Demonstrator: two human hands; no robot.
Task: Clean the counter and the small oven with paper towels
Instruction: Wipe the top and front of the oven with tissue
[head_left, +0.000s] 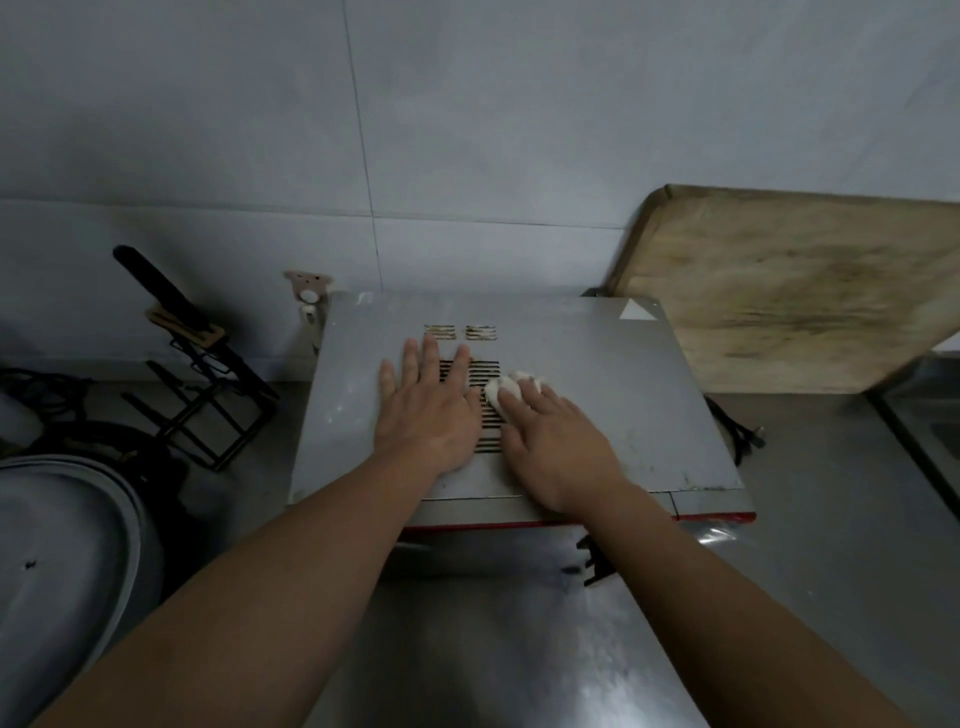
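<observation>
The small oven (613, 374) stands on the steel counter (810, 545) against the tiled wall, its grey metal top facing me, with a red strip along its front edge. My left hand (426, 410) lies flat on the oven's top, fingers straight over the vent slots. My right hand (556, 447) presses a wad of white paper towel (501, 388) onto the vent slots, fingers curled over it. Most of the wad is hidden under my fingers.
A large wooden cutting board (789, 291) leans on the wall behind the oven at the right. A black wire knife rack (208, 379) with a knife stands at the left. A big grey pot lid (62, 561) fills the lower left. A black cord (737, 431) lies right of the oven.
</observation>
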